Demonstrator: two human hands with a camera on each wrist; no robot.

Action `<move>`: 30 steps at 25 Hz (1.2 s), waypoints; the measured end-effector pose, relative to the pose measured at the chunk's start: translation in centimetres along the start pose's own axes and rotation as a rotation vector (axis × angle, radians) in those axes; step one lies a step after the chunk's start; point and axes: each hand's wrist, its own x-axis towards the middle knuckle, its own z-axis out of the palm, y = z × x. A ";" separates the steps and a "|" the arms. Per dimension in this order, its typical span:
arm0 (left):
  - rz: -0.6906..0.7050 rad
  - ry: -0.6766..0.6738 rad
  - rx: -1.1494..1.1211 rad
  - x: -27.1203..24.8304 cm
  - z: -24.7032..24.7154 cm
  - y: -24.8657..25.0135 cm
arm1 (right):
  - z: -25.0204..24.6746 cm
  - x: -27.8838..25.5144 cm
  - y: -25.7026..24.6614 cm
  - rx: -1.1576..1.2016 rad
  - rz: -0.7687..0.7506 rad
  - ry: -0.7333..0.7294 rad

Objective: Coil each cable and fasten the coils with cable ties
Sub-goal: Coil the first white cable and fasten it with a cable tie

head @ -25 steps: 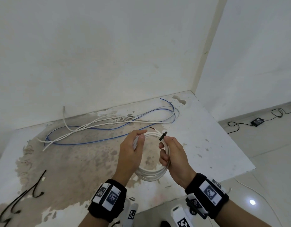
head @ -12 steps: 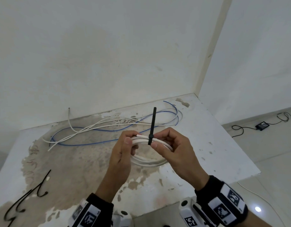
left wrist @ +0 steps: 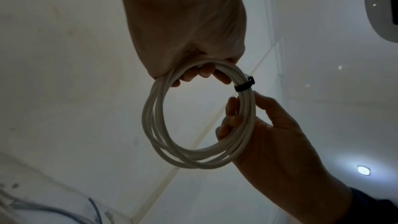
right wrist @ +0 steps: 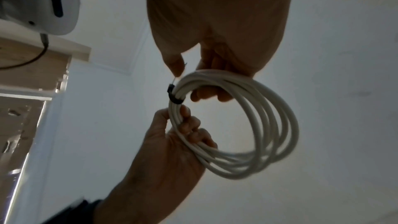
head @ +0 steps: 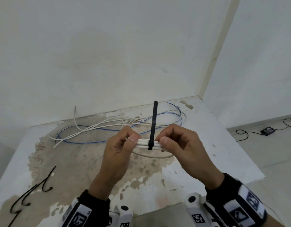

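Note:
I hold a white cable coil [head: 142,143] flat above the table, between both hands. A black cable tie [head: 152,128] wraps the near strands, and its long tail stands straight up. My left hand [head: 125,141] pinches the strands just left of the tie; my right hand [head: 171,141] pinches them just right of it. In the left wrist view the coil [left wrist: 200,157] hangs as a ring with the tie [left wrist: 244,85] closed round it. The right wrist view shows the same coil [right wrist: 247,125] and tie [right wrist: 174,97]. Loose white cables [head: 98,126] and a blue cable [head: 95,142] lie behind.
The stained white table [head: 210,145] meets the wall at the back; its right edge drops to a tiled floor. Black cable ties [head: 34,189] lie at the table's front left. A black adapter [head: 268,130] with its cord sits on the floor, far right.
The coil has turned from hanging upright to lying flat. The tie's tail now stands straight up, and both hands have shifted to pinch the strands on either side of it.

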 end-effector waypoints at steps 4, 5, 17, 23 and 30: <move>-0.020 0.013 0.049 -0.4 0.3 -0.5 | -1.0 0.6 -0.8 -0.039 0.158 -0.162; -0.029 0.017 0.052 -0.6 0.5 -0.6 | -1.4 0.7 -1.1 -0.056 0.187 -0.207; -0.090 0.018 0.049 -0.6 1.8 -0.6 | -0.9 -0.3 -0.6 -0.522 0.089 -0.236; -0.153 -0.025 0.032 0.0 1.6 -0.2 | 0.2 0.1 1.3 -0.413 0.123 -0.059; -0.031 -0.197 0.250 0.9 0.8 0.5 | 1.4 0.3 2.3 -0.351 0.099 -0.051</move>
